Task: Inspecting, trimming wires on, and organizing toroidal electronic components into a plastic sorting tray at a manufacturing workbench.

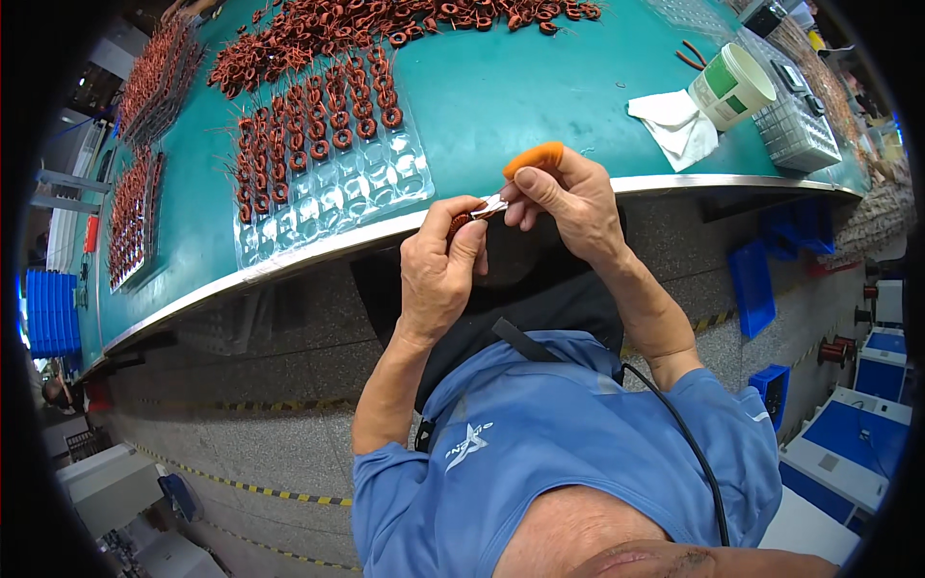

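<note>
Just off the table's near edge, both my hands are raised close together. Between the thumb and fingers of my left hand (pixel 439 265) is a ring coil (pixel 461 224) wound with reddish copper wire. My right hand (pixel 575 204) is closed round orange-handled pliers (pixel 533 159), mostly covered by my fingers. Their slim silver tip points left and meets the coil, though the exact contact is too small to make out. Left of my hands, a clear plastic tray (pixel 361 207) holds rows of similar coils (pixel 318 130), with bare pockets along its near and right parts.
A large heap of loose coils (pixel 318 34) lies along the green table's (pixel 520 87) far side. More filled trays (pixel 135 217) stand at the left. On the right are a white cloth (pixel 674 125), a white-and-green bucket (pixel 734 85) and a red-handled tool (pixel 691 56).
</note>
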Motion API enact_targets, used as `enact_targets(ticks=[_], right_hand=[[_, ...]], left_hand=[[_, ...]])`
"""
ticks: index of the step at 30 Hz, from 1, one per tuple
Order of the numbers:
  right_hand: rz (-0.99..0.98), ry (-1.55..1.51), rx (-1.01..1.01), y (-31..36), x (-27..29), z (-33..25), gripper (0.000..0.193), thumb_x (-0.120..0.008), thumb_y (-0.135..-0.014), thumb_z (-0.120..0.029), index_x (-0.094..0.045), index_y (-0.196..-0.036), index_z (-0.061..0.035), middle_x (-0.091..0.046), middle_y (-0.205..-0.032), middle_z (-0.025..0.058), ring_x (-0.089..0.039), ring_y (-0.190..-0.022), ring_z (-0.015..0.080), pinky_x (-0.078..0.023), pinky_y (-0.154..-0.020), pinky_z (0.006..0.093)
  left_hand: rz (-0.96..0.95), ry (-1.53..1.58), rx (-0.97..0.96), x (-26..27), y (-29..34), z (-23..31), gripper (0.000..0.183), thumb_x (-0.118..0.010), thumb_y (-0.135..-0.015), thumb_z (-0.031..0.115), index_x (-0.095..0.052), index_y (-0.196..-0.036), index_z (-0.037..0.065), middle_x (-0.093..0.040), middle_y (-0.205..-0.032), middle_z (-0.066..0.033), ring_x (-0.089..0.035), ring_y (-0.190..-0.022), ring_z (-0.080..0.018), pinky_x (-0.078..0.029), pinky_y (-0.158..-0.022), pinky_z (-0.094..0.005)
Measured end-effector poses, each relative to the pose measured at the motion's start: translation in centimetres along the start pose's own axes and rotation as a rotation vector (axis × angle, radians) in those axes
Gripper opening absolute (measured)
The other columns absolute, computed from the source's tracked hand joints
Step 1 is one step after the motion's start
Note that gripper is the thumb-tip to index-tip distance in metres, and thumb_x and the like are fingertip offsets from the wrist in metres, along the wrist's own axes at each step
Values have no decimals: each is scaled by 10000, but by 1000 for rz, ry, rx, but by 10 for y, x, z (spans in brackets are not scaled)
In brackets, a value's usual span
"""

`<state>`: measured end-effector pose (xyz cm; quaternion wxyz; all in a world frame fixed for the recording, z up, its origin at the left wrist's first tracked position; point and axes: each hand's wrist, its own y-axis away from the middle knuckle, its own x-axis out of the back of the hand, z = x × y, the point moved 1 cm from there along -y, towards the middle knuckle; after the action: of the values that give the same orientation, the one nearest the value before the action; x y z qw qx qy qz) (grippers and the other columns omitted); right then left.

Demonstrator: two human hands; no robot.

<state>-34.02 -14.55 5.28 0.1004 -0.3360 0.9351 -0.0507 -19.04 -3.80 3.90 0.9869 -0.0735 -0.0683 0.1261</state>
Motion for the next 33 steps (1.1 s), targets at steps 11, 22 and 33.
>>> enact_targets(ticks=[11,22,33], right_hand=[[6,-89,-44,-2,-3,7,189,-663,-892,-109,-578,-1005,17,-644,-849,88,-637,-705,121,-510,-603,221],[30,-144,-79,0,-9,21,333,-672,-896,-158,-559,-1158,13,-621,-962,84,-614,-727,113,-477,-605,206],[57,20,-27,5,-10,6,251,-713,-865,-191,-607,-1002,-8,-655,-791,50,-621,-650,99,-486,-560,210]], left_hand=[[154,-619,-561,-6,3,2,246,-616,-878,24,-547,-1110,-18,-626,-889,-167,-652,-711,-312,-521,-606,-360],[196,-32,-103,-6,13,-6,230,-516,-986,140,-528,-1126,-42,-532,-667,-21,-522,-568,-94,-440,-546,-223],[40,210,7,-8,15,-3,273,-486,-1001,183,-513,-1130,-56,-480,-691,-32,-494,-568,-112,-431,-536,-236]])
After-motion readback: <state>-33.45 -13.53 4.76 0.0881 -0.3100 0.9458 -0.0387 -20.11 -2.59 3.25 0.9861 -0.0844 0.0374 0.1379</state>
